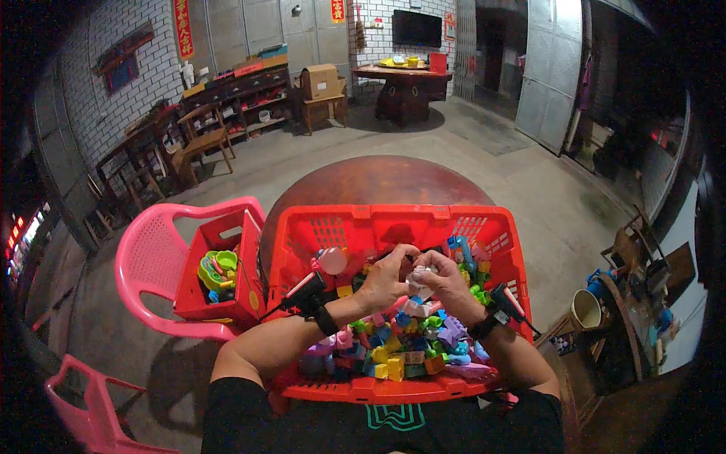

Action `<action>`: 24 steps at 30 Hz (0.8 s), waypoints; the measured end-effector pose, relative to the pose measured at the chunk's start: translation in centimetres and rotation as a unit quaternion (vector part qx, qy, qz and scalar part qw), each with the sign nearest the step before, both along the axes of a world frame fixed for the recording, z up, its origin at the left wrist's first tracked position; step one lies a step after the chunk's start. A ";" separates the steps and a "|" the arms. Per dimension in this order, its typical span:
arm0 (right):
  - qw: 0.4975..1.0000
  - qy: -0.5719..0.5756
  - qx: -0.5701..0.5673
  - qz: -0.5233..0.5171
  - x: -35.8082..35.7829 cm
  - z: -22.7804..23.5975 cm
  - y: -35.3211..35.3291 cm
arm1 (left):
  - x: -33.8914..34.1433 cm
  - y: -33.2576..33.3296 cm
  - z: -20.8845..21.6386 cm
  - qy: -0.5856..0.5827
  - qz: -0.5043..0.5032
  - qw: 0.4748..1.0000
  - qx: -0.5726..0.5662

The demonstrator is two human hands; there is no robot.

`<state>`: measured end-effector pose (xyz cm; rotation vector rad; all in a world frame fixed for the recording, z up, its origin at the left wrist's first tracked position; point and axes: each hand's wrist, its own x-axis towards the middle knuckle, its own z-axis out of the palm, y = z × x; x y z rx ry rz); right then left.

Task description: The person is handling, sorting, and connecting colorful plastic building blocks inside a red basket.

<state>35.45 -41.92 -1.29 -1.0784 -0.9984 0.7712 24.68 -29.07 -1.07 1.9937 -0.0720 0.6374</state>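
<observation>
A big red plastic crate (401, 387) stands in front of me, holding a heap of colourful toy building blocks (395, 368). Above the heap, my left hand (387, 280) and my right hand (448, 284) meet with curled fingers. Between them is a small whitish piece (420, 281), mostly covered by the fingers, so its kind cannot be made out. Both hands seem closed on it. A pale pink round piece (333, 261) lies by the crate's left wall, and a blue curved toy part (463, 253) lies on the right side. Each wrist wears a dark strap with a device.
The crate rests on a round brown table (378, 175). At left, a pink plastic chair (155, 250) carries a red box (198, 265) with green and yellow toys (218, 271). Another pink chair (94, 401) is at lower left. A cream bucket (586, 309) stands at right.
</observation>
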 end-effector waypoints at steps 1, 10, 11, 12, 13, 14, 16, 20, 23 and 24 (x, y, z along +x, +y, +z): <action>1.000 -0.003 0.001 -0.001 0.3 -0.6 0.2 | -0.1 -0.2 0.1 0.001 0.000 1.000 -0.001; 0.996 0.068 0.026 -0.043 0.5 -1.0 0.4 | -0.7 -0.8 1.1 0.029 0.004 0.999 0.018; 0.996 0.068 0.027 -0.043 0.5 -1.0 0.4 | -0.7 -0.9 1.3 0.021 0.006 0.999 0.033; 0.996 0.074 0.024 -0.041 0.5 -0.9 0.3 | -0.8 -1.0 1.5 0.011 0.008 0.999 0.048; 0.996 0.079 0.020 -0.039 0.4 -0.8 0.3 | -0.7 -0.9 1.6 0.010 0.008 0.999 0.049; 0.996 0.079 0.021 -0.039 0.1 -0.6 0.1 | -0.7 -0.9 1.6 0.014 0.014 0.999 0.049; 0.997 0.032 0.039 -0.050 -0.5 -0.2 -0.1 | -0.6 -0.6 1.5 0.018 0.020 0.998 0.050; 0.995 -0.056 0.036 -0.079 -0.6 -0.2 0.0 | -0.8 -0.5 1.7 0.025 0.011 0.996 0.082; 0.992 -0.081 0.004 -0.096 0.2 -1.1 -0.1 | -0.7 -0.6 1.6 0.027 0.009 0.988 0.149; 0.996 -0.030 0.009 -0.083 0.5 -1.3 0.1 | -0.6 -0.6 1.5 0.021 0.013 0.985 0.173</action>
